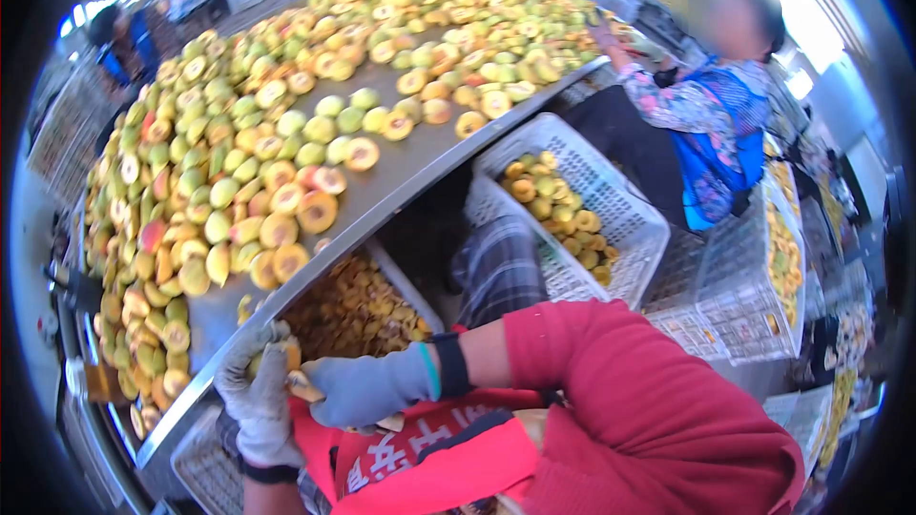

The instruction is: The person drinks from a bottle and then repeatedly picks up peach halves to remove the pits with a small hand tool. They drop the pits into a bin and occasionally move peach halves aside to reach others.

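Note:
My left hand, in a pale grey glove, is closed around a yellow peach half, mostly hidden by the fingers. My right hand, in a blue-grey glove with a dark wristband, is closed right beside it. A small tan piece shows at its fingertips and a pale tip under its palm; what it grips I cannot make out. Both hands are at the near edge of the metal table, which bears a large heap of halved peaches. Below the edge, a crate holds peach scraps.
A white crate of peach halves stands to the right of my knee. Beyond it a co-worker in a blue vest reaches to the table. More crates are stacked at the right. Other people work across the table.

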The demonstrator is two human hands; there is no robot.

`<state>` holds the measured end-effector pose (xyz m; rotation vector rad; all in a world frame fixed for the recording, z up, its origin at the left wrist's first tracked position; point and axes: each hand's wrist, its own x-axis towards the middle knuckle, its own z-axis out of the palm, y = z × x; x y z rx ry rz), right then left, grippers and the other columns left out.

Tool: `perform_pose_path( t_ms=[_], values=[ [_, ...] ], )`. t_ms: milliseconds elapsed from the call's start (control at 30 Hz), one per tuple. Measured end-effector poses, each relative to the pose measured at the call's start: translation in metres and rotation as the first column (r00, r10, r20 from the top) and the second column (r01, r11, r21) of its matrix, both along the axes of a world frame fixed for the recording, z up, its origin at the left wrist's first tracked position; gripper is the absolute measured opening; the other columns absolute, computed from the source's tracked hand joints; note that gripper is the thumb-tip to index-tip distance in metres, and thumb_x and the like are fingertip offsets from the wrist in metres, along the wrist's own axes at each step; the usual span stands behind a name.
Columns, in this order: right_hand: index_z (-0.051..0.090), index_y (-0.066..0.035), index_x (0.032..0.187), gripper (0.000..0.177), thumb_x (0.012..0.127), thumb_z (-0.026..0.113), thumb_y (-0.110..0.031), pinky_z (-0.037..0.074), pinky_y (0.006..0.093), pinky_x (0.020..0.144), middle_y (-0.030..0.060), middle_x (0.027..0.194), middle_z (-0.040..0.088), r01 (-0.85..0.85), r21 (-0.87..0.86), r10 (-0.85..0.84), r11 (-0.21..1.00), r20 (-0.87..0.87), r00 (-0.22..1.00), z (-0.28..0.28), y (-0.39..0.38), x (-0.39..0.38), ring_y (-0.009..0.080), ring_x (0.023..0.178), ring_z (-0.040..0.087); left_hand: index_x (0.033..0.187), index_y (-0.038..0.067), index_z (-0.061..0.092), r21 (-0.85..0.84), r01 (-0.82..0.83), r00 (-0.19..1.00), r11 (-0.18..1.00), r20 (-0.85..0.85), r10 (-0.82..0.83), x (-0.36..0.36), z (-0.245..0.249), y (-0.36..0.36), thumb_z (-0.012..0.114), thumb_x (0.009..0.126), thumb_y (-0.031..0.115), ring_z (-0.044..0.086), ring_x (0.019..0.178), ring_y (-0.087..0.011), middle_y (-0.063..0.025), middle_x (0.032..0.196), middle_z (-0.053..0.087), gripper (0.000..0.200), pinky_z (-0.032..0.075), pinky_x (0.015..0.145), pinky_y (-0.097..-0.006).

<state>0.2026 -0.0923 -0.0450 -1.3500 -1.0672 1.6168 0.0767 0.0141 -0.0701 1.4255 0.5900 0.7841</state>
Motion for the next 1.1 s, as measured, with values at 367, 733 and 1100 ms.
perform_pose_path(
  t_ms=[367,733,1100],
  values=[
    [0.053,0.004,0.068,0.016,0.076,0.051,-0.010,0.048,0.0344,0.042,0.0148,0.056,0.058,-0.068,0.029,0.069,0.997,-0.009,0.998,0.005,-0.004,-0.002,0.0235,0.046,0.059,0.094,-0.005,0.063,0.139,0.012,0.994,0.990,-0.110,0.003,0.006,0.026,-0.006,0.057,0.082,0.008,0.060,0.073,-0.0163,-0.0116,0.087,0.064,0.019,0.049,0.072,-0.0283],
    [0.054,-0.001,0.065,0.018,0.076,0.054,-0.014,0.045,0.0324,0.040,0.0093,0.054,0.055,-0.115,0.076,0.135,0.990,-0.367,0.920,-0.005,-0.004,0.004,0.0198,0.044,0.057,0.093,-0.003,0.060,-0.143,0.009,0.999,0.990,-0.039,-0.014,0.014,0.032,-0.014,0.057,0.082,0.018,0.062,0.069,-0.0201,-0.0132,0.082,0.064,0.024,0.051,0.064,-0.0308],
    [0.053,-0.003,0.079,0.013,0.078,0.056,-0.016,0.044,0.0292,0.037,0.0049,0.057,0.052,-0.180,-0.133,0.116,0.975,-0.387,0.915,-0.009,-0.001,0.009,0.0140,0.040,0.051,0.098,-0.003,0.061,-0.495,0.095,0.974,0.864,0.225,0.022,0.012,0.009,-0.011,0.057,0.084,0.012,0.062,0.077,-0.0220,-0.0144,0.089,0.064,0.021,0.050,0.070,-0.0315]
  ],
)
